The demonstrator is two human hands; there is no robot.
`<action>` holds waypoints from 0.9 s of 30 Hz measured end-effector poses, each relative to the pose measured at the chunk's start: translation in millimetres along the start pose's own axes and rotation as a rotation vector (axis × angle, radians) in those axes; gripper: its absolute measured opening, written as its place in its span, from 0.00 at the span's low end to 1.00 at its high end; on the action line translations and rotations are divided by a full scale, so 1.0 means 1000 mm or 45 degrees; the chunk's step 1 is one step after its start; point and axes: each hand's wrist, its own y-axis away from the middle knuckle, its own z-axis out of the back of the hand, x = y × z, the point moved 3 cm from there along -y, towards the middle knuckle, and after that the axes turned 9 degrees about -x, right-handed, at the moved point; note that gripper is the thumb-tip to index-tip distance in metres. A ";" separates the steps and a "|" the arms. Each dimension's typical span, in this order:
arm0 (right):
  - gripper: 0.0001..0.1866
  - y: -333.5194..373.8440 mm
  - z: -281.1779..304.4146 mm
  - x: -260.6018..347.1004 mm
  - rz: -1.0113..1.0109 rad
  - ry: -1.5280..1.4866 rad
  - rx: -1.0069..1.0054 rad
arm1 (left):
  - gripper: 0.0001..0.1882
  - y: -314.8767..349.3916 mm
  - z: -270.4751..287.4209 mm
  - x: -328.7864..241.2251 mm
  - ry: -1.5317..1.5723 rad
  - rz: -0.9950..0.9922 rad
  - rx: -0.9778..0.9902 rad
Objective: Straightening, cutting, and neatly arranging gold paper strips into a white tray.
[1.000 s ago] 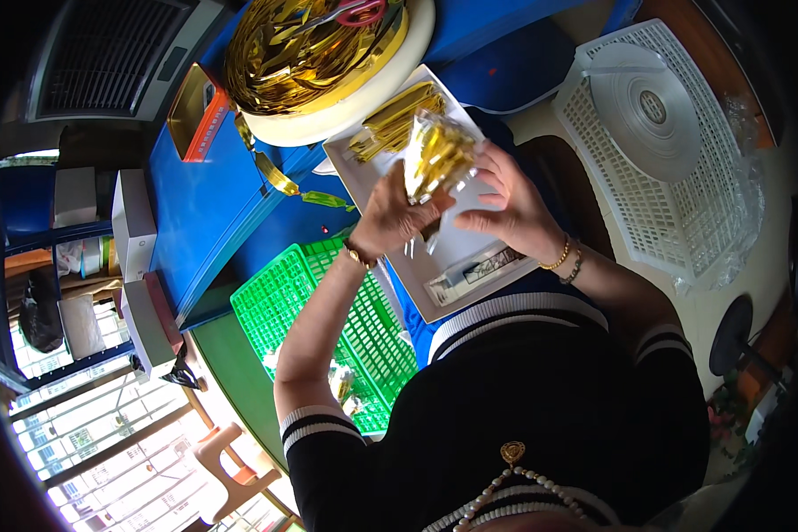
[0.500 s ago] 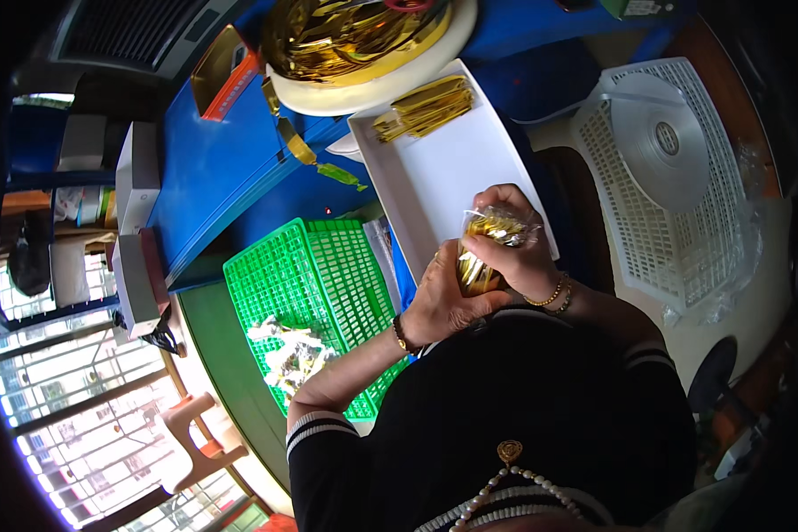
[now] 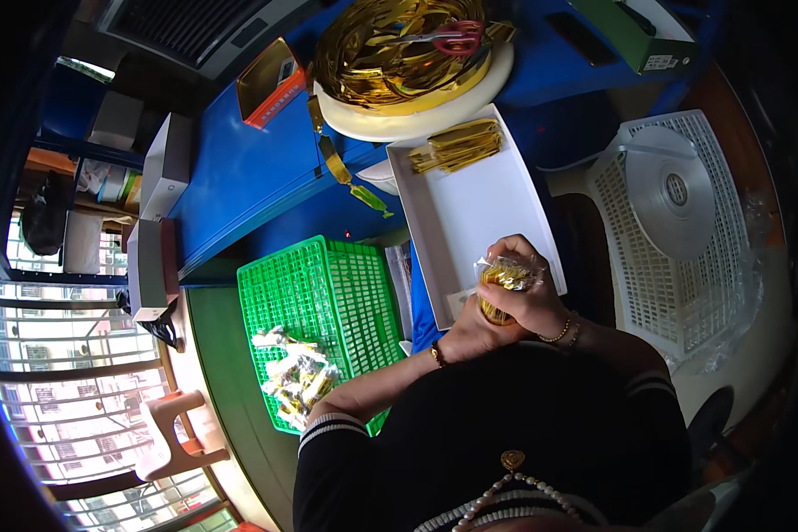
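Note:
Close to my body, a bundle of gold foil strips point(image 3: 498, 306) in a clear plastic bag is gripped between my two hands. My left hand point(image 3: 474, 337) closes around its lower end. My right hand point(image 3: 534, 297) wraps the upper part, thumb pressed against the crinkled plastic. Just beyond the hands lies a shallow white box point(image 3: 474, 208), with a stack of flat gold packets point(image 3: 461, 145) at its far end. Behind it, a round cream tray point(image 3: 417, 124) bears a heap of coiled gold packet strip point(image 3: 372, 66), with red-handled scissors point(image 3: 459, 38) on top.
A green basket point(image 3: 315, 284) with silvery-gold packets point(image 3: 297, 377) stands at left. At right, a white basket point(image 3: 612, 191) carries a reel of clear film point(image 3: 669, 193). An orange box point(image 3: 270, 84) and a green box point(image 3: 634, 35) sit on the blue table point(image 3: 230, 168).
My left hand has slid lower around the bundle, and the bundle now stands more upright between my hands. The whole view has shifted, showing more of the far table and the scissors.

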 end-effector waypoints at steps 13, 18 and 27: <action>0.30 -0.017 0.097 -0.035 0.399 1.050 -0.469 | 0.19 0.003 0.066 -0.008 0.215 -0.266 -0.492; 0.06 -0.031 0.100 -0.033 0.083 1.116 -0.182 | 0.17 0.035 0.133 -0.012 0.339 -0.366 -0.812; 0.08 -0.048 0.112 0.056 -0.036 1.035 0.279 | 0.11 0.110 0.223 0.006 0.554 -0.595 -1.148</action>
